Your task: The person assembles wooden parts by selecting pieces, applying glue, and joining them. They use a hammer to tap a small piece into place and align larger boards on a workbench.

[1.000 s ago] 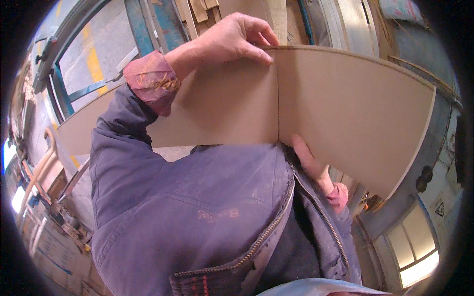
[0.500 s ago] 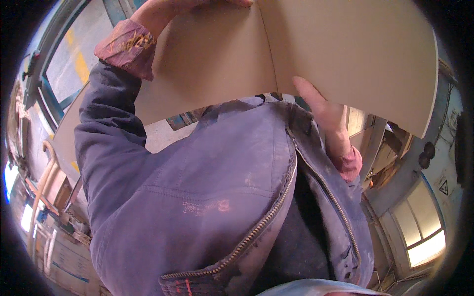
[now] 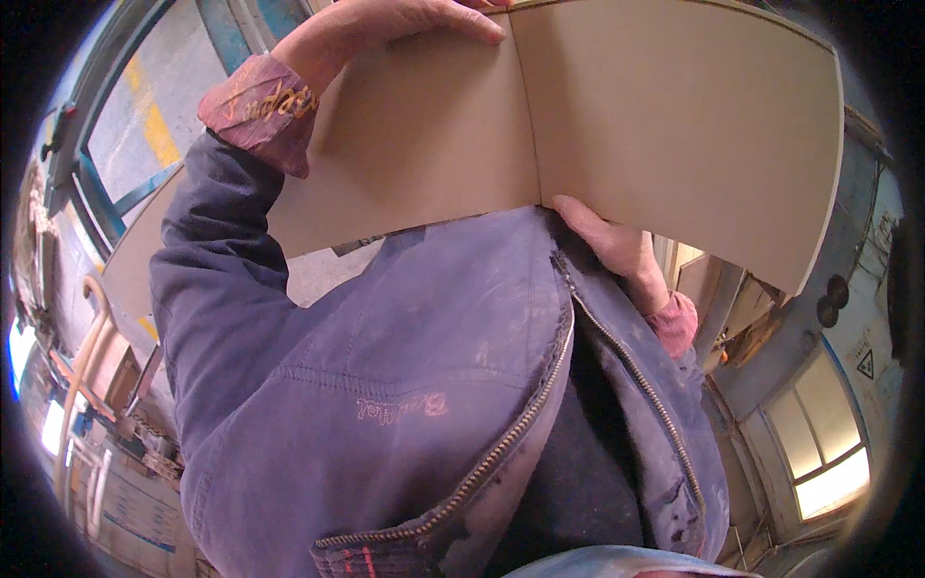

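Note:
Two flat beige boards, a left board point(image 3: 424, 135) and a right board point(image 3: 684, 125), meet along a thin dark seam in front of my chest. My left hand point(image 3: 395, 34) reaches over the left board to the far edge. Its fingers are closed there beside the seam, and the fingertips are partly hidden. At the near edge, my right hand point(image 3: 609, 236) grips the boards just right of the seam, thumb on top and fingers hidden underneath. Whether the two boards are joined or only butted together, I cannot tell.
A blue metal frame point(image 3: 96, 154) stands at the far left above a floor with a yellow stripe point(image 3: 149, 111). A curved tan pipe point(image 3: 92, 328) rises at the left. To the right are wooden pieces point(image 3: 747, 318) and a grey cabinet with a lit window point(image 3: 819, 433).
The boards have come nearer my body, and their far edge now shows. Both hands moved nearer with them. My right thumb now lies closer to the seam.

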`<control>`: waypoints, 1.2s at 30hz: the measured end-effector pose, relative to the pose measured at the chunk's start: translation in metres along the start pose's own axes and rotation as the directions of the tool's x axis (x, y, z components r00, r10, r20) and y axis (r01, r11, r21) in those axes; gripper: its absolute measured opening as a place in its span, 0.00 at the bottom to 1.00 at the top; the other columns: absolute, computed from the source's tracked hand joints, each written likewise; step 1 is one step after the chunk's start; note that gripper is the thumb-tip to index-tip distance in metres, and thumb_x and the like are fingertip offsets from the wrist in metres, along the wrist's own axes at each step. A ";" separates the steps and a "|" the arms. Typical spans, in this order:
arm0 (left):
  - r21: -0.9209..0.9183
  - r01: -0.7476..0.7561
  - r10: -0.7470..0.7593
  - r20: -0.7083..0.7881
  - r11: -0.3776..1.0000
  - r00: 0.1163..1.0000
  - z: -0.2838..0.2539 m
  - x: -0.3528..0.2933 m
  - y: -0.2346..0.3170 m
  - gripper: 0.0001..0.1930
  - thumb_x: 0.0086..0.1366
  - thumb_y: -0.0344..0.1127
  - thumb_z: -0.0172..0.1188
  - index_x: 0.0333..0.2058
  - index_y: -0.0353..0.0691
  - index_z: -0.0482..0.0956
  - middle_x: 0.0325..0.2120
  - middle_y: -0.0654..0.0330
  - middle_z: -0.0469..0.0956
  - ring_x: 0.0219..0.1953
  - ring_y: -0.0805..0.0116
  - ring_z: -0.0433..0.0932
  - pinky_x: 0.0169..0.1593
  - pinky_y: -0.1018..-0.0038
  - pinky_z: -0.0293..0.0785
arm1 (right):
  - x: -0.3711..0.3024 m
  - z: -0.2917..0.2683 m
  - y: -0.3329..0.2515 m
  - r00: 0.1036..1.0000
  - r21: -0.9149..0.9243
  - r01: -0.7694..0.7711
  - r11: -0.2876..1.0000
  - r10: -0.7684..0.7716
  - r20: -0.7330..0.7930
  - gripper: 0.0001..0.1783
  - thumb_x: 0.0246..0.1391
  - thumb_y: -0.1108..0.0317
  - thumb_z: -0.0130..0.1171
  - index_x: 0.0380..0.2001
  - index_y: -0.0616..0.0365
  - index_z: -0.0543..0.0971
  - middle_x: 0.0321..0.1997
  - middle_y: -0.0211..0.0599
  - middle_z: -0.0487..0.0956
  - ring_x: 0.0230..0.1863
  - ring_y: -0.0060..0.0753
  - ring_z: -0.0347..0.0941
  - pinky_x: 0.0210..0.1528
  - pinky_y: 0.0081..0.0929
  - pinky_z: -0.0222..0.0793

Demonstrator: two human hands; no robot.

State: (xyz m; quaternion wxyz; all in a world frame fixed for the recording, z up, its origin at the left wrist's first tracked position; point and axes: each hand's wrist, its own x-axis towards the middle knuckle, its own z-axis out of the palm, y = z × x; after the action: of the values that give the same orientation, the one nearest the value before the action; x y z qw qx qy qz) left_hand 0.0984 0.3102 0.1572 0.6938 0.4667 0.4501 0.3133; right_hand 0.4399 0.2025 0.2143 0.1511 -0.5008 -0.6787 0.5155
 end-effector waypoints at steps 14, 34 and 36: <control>-0.081 0.056 -0.054 0.022 0.995 0.998 0.010 -0.003 -0.013 0.21 0.59 0.29 0.80 0.50 0.34 0.85 0.39 0.61 0.89 0.41 0.76 0.85 0.48 0.76 0.82 | -0.008 0.008 0.017 0.998 -0.089 -0.006 0.996 0.011 0.055 0.17 0.57 0.65 0.72 0.47 0.62 0.85 0.42 0.42 0.87 0.43 0.40 0.84 0.46 0.39 0.80; 0.039 -0.088 0.089 -0.033 0.995 0.995 0.010 -0.010 -0.017 0.19 0.56 0.32 0.81 0.44 0.32 0.87 0.39 0.59 0.88 0.42 0.73 0.86 0.51 0.75 0.82 | -0.008 0.016 0.018 0.998 -0.089 0.046 0.995 -0.042 0.055 0.13 0.56 0.69 0.73 0.44 0.62 0.86 0.41 0.40 0.88 0.41 0.41 0.85 0.44 0.37 0.81; 0.055 -0.100 0.102 -0.035 0.993 0.994 0.010 -0.011 -0.017 0.19 0.56 0.32 0.81 0.44 0.32 0.87 0.39 0.59 0.88 0.42 0.73 0.85 0.52 0.75 0.82 | -0.008 0.015 0.015 0.998 -0.116 0.021 0.993 -0.014 0.063 0.13 0.57 0.69 0.73 0.44 0.62 0.87 0.41 0.40 0.88 0.41 0.41 0.85 0.44 0.37 0.81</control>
State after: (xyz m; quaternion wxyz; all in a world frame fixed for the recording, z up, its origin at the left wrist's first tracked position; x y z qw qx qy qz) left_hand 0.1036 0.2909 0.1464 0.6557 0.5012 0.4473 0.3447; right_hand 0.4407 0.1869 0.1975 0.1050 -0.4865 -0.7165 0.4887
